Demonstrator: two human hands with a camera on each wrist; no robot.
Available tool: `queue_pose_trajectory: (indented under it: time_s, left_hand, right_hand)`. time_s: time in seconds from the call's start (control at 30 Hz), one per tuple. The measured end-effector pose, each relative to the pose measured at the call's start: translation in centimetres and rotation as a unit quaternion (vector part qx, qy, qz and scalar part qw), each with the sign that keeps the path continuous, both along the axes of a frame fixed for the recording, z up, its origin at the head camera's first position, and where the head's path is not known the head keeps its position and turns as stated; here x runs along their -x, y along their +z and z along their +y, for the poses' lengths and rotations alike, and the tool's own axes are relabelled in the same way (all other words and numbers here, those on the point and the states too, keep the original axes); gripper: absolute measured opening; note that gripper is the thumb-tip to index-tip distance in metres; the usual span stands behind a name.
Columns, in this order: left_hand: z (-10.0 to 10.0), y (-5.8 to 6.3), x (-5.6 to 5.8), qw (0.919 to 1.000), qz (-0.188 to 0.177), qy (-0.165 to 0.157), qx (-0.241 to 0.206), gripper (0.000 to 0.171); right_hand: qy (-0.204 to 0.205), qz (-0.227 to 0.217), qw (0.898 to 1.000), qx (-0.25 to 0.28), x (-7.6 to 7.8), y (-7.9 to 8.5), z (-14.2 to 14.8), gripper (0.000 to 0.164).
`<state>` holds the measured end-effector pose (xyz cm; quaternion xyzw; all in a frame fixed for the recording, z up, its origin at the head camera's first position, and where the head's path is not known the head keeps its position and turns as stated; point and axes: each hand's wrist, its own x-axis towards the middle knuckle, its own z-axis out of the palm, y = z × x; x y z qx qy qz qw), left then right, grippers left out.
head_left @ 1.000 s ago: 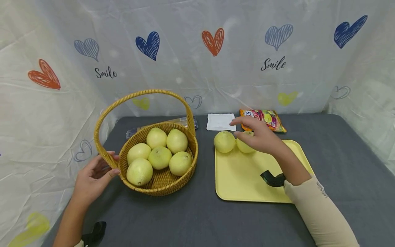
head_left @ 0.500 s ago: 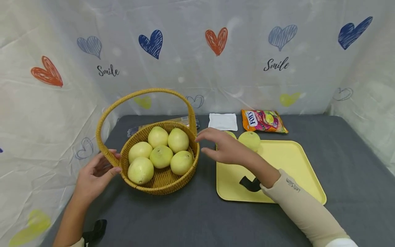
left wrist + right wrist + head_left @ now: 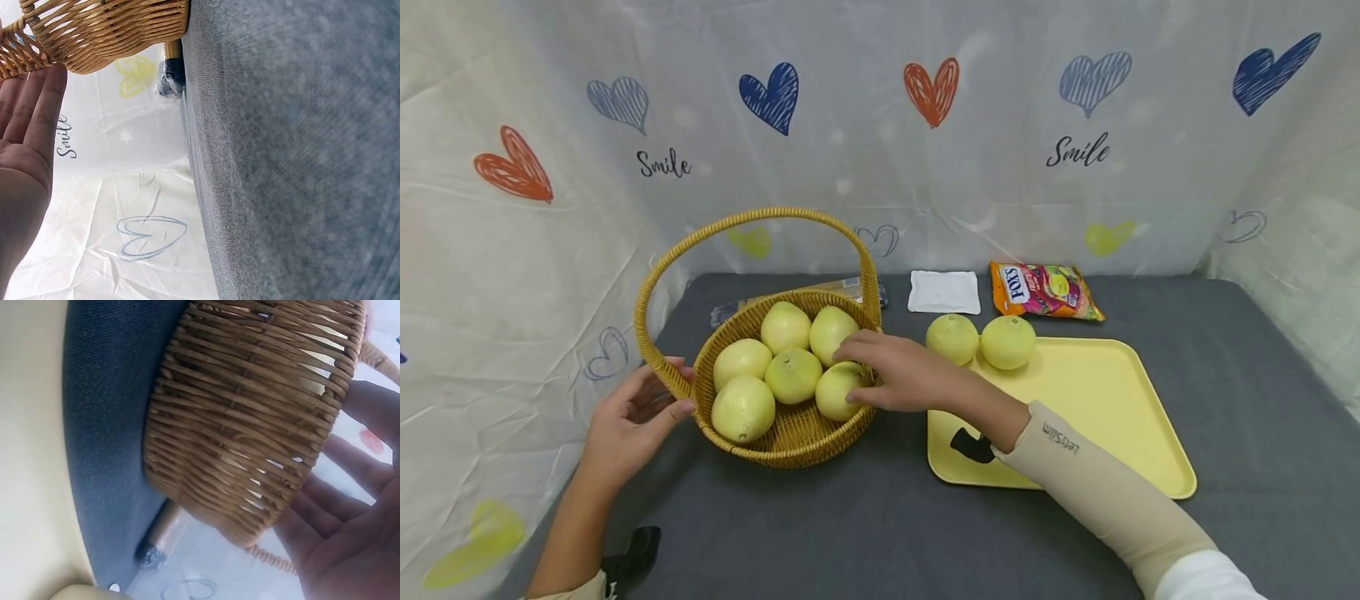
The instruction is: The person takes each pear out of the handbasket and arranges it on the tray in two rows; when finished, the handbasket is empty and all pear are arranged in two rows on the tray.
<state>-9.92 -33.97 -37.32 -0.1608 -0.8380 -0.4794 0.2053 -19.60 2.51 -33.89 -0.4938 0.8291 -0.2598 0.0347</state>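
Observation:
A wicker basket (image 3: pixel 790 454) with a tall hoop handle (image 3: pixel 752 218) stands left of centre, holding several pale yellow-green pomelos (image 3: pixel 793 375). My left hand (image 3: pixel 625 429) grips its left rim at the foot of the handle, thumb in front and fingers behind. In the left wrist view, the fingers (image 3: pixel 39 109) reach up against the weave. Over the right rim extends my right hand (image 3: pixel 906 372), its fingers and thumb spread around the rightmost pomelo (image 3: pixel 841 390); whether they touch it cannot be told. The right wrist view shows loosely spread fingers (image 3: pixel 356 465) beyond the rim, the fruit mostly hidden.
A yellow tray (image 3: pixel 1075 417) lies on the right, with two pomelos (image 3: pixel 1007 342) at its back left corner. Behind are a white packet (image 3: pixel 943 292) and an orange candy bag (image 3: pixel 1048 291). A clear-wrapped long item (image 3: pixel 842 289) lies behind the basket. A printed curtain surrounds the dark table.
My right hand has moved left from above the tray's two pomelos to the basket's right side, over the rim. My left hand stays at the basket. The basket has not visibly moved.

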Motion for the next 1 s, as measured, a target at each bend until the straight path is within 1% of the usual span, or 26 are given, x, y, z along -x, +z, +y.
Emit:
queue_pose_trajectory:
  time_s: [0.27,0.37,0.57,0.63,0.73,0.9,1.0]
  left_hand:
    - [-0.1,0.0,0.0,1.0000,0.001,-0.001,-0.001,0.056]
    - [-0.1,0.0,0.0,1.0000,0.003,0.000,0.003,0.056]
    - [-0.1,0.0,0.0,1.0000,0.002,-0.007,0.000,0.056]
    - [-0.1,0.0,0.0,1.0000,0.001,-0.007,-0.001,0.056]
    - [-0.2,0.0,0.0,1.0000,0.002,-0.007,-0.001,0.056]
    - [-0.2,0.0,0.1,0.9998,0.008,-0.015,-0.004,0.057]
    - [-0.2,0.1,0.1,0.9997,0.011,-0.019,-0.007,0.056]
  right_hand:
    - [-0.027,-0.034,0.997,-0.067,0.3,0.7,-1.4,0.059]
    - [-0.026,-0.037,0.995,-0.093,0.4,0.9,-2.1,0.058]
    - [-0.001,-0.040,0.990,-0.138,0.6,0.8,-3.2,0.051]
    - [0.006,-0.034,0.990,-0.140,0.6,0.7,-3.4,0.049]
    - [0.015,-0.029,0.991,-0.129,0.6,0.5,-3.5,0.043]
    - [0.018,-0.050,0.994,-0.096,0.5,0.0,-3.5,0.043]
    - [0.014,-0.056,0.996,-0.068,0.6,-0.3,-3.5,0.047]
